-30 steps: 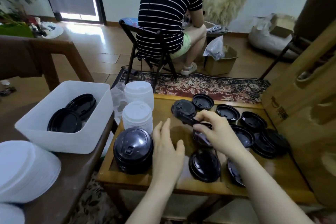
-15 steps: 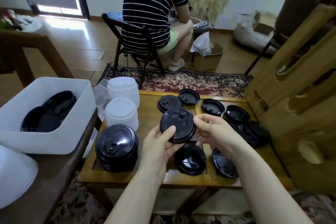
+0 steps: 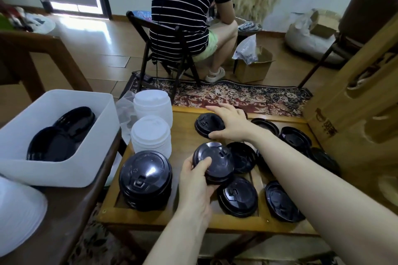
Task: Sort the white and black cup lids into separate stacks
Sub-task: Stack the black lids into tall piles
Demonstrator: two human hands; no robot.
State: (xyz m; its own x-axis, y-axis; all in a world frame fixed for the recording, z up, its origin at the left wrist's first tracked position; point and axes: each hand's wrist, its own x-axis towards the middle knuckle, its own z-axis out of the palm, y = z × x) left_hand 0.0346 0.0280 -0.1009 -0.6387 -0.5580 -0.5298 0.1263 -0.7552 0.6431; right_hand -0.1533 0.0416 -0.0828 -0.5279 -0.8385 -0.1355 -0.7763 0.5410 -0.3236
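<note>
The low wooden table (image 3: 185,127) in front of me carries nearly everything I need. At its near left corner stands my tall stack of black lids (image 3: 145,180), dome side up. Behind it stand two white stacks (image 3: 151,133), one behind the other, so the white side looks settled. To my left, on a darker table, a white bin (image 3: 71,170) has a few more black lids lying in it.

Loose black lids (image 3: 284,201) are scattered over the right half of the table, some dome up, others upside down.

My left hand (image 3: 197,180) grips a small pile of black lids (image 3: 214,162), thumb curled over the top and fingers underneath, held just right of the tall black stack. My right hand (image 3: 231,121) reaches out to the far side of the table, fingers spread and curving down over a single lid (image 3: 207,125); I judge they touch its rim but have not yet closed round it.

That far lid lies directly beyond the pile in my left hand, so once I lift it, the way back is straight towards me. A round lid has no long axis to line up; only dome-up matters.
</note>
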